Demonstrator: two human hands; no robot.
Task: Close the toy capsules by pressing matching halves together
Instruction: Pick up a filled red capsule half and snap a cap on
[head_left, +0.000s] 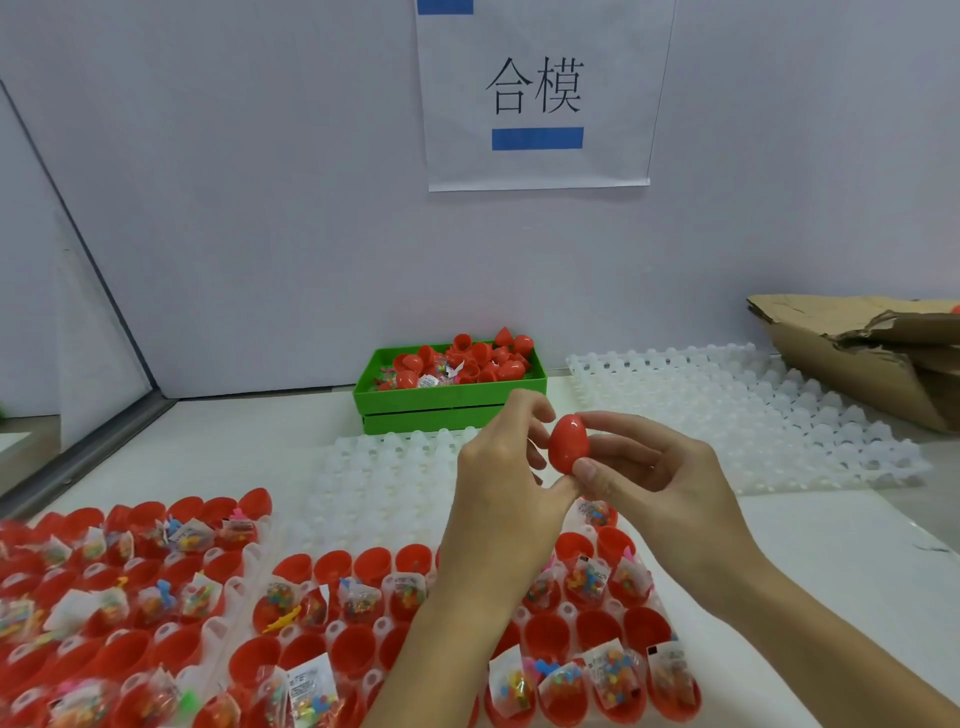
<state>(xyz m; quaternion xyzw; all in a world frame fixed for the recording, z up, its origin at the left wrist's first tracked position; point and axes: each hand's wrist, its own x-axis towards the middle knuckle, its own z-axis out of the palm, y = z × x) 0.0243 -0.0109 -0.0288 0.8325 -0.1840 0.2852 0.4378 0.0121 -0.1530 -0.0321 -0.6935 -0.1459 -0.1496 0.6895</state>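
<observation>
The red capsule (568, 443) was held up above the worktop (810, 530), pinched between the two hands with its pointed end tipped toward the person. The right hand (649, 470) had thumb and forefinger curled round its right flank; the left hand (506, 465) met it from the other side, fingertips bent against the shell, though exactly how many fingers touched could not be told. No seam gap showed, so the halves looked already joined or nearly so. It appeared a light, stiff, thin plastic shell, smooth and likely slippery, best taken on the two domed ends so that pressure ran straight along its axis; squeezing the sides might have flexed the rim and popped it apart. Directly below the grip and nearer the person lay the white trays (228, 587) of open red halves (353, 649), many holding small bagged toys (608, 675). Just beyond the grip lay an empty white tray (384, 483), and farther back a green bin (447, 400) heaped with red pieces. To the right of the grip sat another white tray (753, 410) and torn cardboard (857, 353).
</observation>
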